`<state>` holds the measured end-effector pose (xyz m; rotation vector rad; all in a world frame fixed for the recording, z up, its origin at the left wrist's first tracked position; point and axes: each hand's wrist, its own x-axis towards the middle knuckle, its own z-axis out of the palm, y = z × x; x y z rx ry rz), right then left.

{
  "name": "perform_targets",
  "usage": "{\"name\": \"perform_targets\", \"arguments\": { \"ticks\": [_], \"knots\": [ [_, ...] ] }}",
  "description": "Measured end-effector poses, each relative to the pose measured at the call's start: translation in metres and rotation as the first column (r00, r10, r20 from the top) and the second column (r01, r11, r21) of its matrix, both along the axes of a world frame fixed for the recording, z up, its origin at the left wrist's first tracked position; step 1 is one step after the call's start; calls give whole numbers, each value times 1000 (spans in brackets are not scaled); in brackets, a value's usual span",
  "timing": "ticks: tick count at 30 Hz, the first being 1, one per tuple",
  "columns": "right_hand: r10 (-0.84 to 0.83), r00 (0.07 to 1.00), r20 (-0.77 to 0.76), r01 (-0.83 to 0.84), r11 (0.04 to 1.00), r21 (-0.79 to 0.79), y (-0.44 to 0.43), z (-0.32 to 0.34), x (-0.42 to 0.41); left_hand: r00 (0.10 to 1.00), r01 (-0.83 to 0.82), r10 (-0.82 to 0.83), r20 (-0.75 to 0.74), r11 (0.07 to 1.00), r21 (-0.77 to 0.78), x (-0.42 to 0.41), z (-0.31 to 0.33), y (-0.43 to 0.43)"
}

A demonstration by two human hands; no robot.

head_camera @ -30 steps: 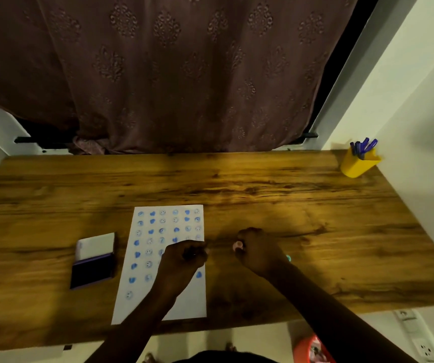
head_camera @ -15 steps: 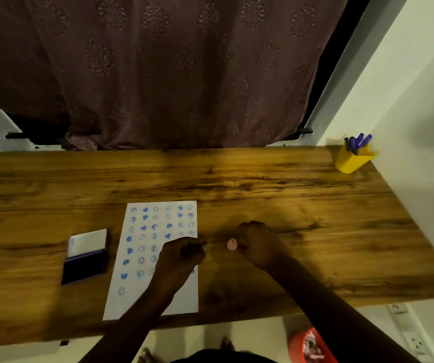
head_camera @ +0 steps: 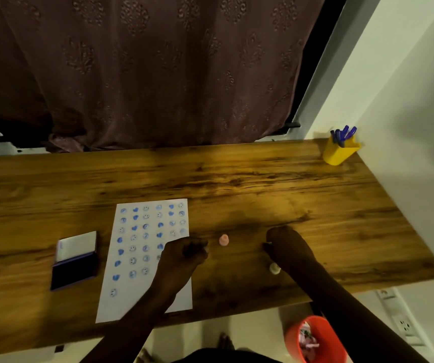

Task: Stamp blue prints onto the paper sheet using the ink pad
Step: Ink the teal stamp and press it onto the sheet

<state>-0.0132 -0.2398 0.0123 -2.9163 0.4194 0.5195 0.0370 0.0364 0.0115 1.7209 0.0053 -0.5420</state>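
Observation:
The white paper sheet [head_camera: 142, 286] lies on the wooden desk [head_camera: 263, 184], with rows of blue heart and smiley prints on it. To its left sits the open ink pad [head_camera: 73, 271], dark blue, lid folded back. My left hand [head_camera: 184, 255] rests curled on the sheet's right edge; whether it holds anything is too dark to see. A small pink stamp [head_camera: 223, 240] stands alone between my hands. My right hand [head_camera: 288, 246] is curled with its fingertips down on the desk, its contents unclear. A small white stamp [head_camera: 274, 268] stands by that wrist.
A yellow pen holder [head_camera: 339, 151] with blue pens stands at the desk's far right corner, against the white wall. A brown curtain [head_camera: 145, 69] hangs behind the desk. On the floor below the near edge is an orange bin [head_camera: 315, 339].
My right hand let go of the pink stamp, which now stands on the desk, and moved off to the right. My left hand stayed on the sheet's edge.

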Motion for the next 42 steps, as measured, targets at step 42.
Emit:
{"name": "perform_targets", "arguments": {
  "ticks": [42],
  "knots": [
    [359, 884, 300, -460, 786, 412, 331, 24, 105, 835, -527, 548, 45, 820, -223, 6, -3, 267]
  ]
}}
